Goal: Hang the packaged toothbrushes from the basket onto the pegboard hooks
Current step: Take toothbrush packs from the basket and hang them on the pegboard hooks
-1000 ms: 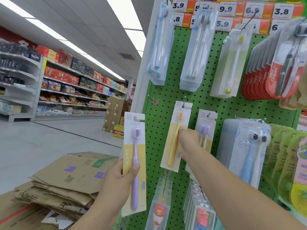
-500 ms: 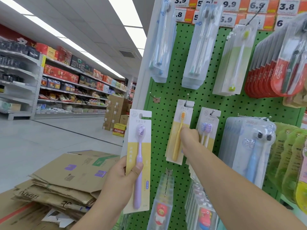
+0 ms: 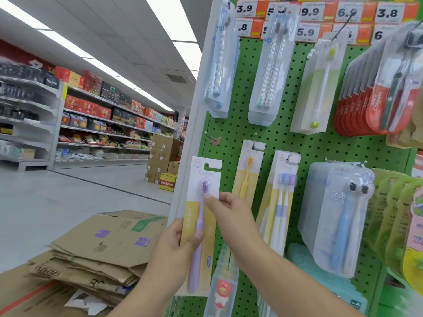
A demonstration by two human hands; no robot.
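My left hand (image 3: 174,245) grips a carded purple toothbrush pack (image 3: 201,216) by its lower half, upright in front of the green pegboard (image 3: 286,143). My right hand (image 3: 231,209) pinches the same pack near the brush head. A bare hook (image 3: 211,137) sticks out of the board above the pack. To its right, an orange toothbrush pack (image 3: 248,170) hangs on a hook, and beside that a two-brush pack (image 3: 282,195). The basket is out of view.
Clear and red toothbrush packs (image 3: 375,97) fill the upper hooks under orange price tags (image 3: 310,12). Children's packs (image 3: 222,291) hang low. Flattened cardboard boxes (image 3: 96,255) lie at lower left, with an open aisle and stocked shelves (image 3: 96,124) beyond.
My right hand left the hanging orange pack and came left to pinch the purple pack. My left hand has lifted the purple pack slightly higher.
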